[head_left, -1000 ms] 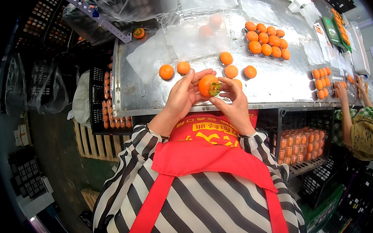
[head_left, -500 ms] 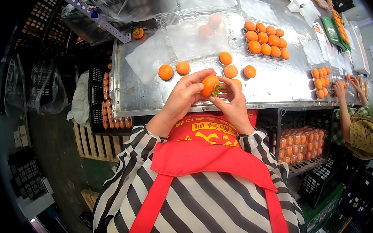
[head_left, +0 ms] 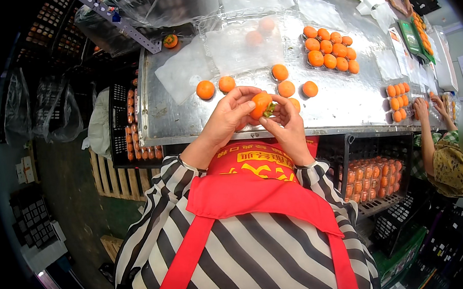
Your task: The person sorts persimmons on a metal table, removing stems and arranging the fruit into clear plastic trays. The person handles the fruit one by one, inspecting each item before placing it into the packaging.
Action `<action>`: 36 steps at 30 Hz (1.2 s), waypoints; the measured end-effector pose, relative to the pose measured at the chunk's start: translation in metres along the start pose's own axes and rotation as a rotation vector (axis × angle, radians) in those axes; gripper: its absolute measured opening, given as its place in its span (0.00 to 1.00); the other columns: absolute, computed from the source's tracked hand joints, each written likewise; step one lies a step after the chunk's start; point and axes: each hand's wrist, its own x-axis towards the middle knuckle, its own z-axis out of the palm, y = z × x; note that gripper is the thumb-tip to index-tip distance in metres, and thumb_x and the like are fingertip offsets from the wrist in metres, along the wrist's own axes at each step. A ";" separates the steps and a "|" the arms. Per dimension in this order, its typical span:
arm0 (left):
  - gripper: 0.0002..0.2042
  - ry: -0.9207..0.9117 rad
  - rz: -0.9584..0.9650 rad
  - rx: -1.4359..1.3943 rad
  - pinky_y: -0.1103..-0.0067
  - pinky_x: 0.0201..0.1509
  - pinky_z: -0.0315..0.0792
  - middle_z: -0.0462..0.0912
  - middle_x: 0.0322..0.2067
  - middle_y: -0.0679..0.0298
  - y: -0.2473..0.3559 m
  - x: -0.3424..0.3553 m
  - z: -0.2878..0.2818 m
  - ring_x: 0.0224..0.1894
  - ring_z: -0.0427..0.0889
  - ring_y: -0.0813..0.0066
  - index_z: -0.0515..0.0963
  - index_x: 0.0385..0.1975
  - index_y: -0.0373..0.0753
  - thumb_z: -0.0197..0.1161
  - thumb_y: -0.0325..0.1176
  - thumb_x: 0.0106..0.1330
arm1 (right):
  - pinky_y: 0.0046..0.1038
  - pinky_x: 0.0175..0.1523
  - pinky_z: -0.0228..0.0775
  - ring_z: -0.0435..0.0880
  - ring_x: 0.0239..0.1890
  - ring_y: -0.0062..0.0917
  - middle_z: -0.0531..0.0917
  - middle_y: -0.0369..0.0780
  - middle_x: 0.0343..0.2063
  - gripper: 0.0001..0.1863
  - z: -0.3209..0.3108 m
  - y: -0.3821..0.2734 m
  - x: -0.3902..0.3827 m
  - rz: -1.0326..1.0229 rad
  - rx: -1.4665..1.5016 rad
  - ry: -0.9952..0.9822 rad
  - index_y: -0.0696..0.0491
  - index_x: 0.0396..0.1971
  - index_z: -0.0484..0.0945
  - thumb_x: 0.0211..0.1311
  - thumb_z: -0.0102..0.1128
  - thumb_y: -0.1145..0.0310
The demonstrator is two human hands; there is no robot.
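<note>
Between my two hands is an orange persimmon (head_left: pixel 259 106), its green leafy cap turned toward the right. My left hand (head_left: pixel 228 116) closes around its left side, thumb laid across the fruit. The fingers and thumb of my right hand (head_left: pixel 288 122) hold it by the cap side. Just beyond my hands, several loose persimmons (head_left: pixel 286 88) lie on the metal table (head_left: pixel 177 120). One of them is partly covered by my right fingers. A clear plastic tray filled with persimmons (head_left: pixel 330 49) stands farther back, right of the middle.
A plastic-lined crate of persimmons (head_left: pixel 144 12) stands at the back left. Clear empty trays (head_left: pixel 244 46) lie mid-table. Below the table edge are a black crate of packed fruit (head_left: pixel 374 176) and a wooden pallet (head_left: pixel 112 176). At the right, another person's hands (head_left: pixel 422 110) work beside a filled tray.
The persimmon has turned slightly and shifted a little to the right within my fingers. Both hands stay in nearly the same place above the table's front edge.
</note>
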 end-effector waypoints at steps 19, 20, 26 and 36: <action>0.17 0.009 -0.014 0.045 0.78 0.55 0.75 0.75 0.53 0.55 -0.002 0.004 -0.002 0.53 0.77 0.72 0.67 0.52 0.33 0.59 0.27 0.65 | 0.22 0.48 0.70 0.79 0.43 0.19 0.81 0.37 0.40 0.29 0.002 -0.006 -0.002 -0.164 -0.264 0.062 0.55 0.55 0.71 0.53 0.70 0.68; 0.17 0.011 -0.012 0.045 0.78 0.55 0.75 0.75 0.53 0.56 -0.002 0.004 -0.001 0.53 0.78 0.72 0.67 0.52 0.32 0.58 0.27 0.64 | 0.22 0.48 0.69 0.79 0.43 0.19 0.81 0.37 0.40 0.29 0.002 -0.007 -0.002 -0.159 -0.263 0.057 0.55 0.55 0.71 0.53 0.70 0.68; 0.15 0.019 -0.028 0.036 0.81 0.46 0.78 0.76 0.48 0.59 0.001 0.005 0.004 0.47 0.79 0.76 0.69 0.51 0.35 0.58 0.31 0.67 | 0.23 0.48 0.69 0.79 0.44 0.20 0.81 0.37 0.40 0.28 -0.002 -0.007 -0.003 -0.152 -0.231 0.052 0.55 0.54 0.71 0.52 0.70 0.69; 0.13 0.021 -0.025 0.032 0.81 0.45 0.78 0.76 0.46 0.61 -0.006 0.010 -0.001 0.47 0.79 0.76 0.70 0.49 0.36 0.59 0.31 0.67 | 0.24 0.50 0.69 0.79 0.43 0.21 0.81 0.37 0.40 0.28 -0.003 -0.008 -0.005 -0.169 -0.260 0.031 0.55 0.53 0.72 0.52 0.70 0.69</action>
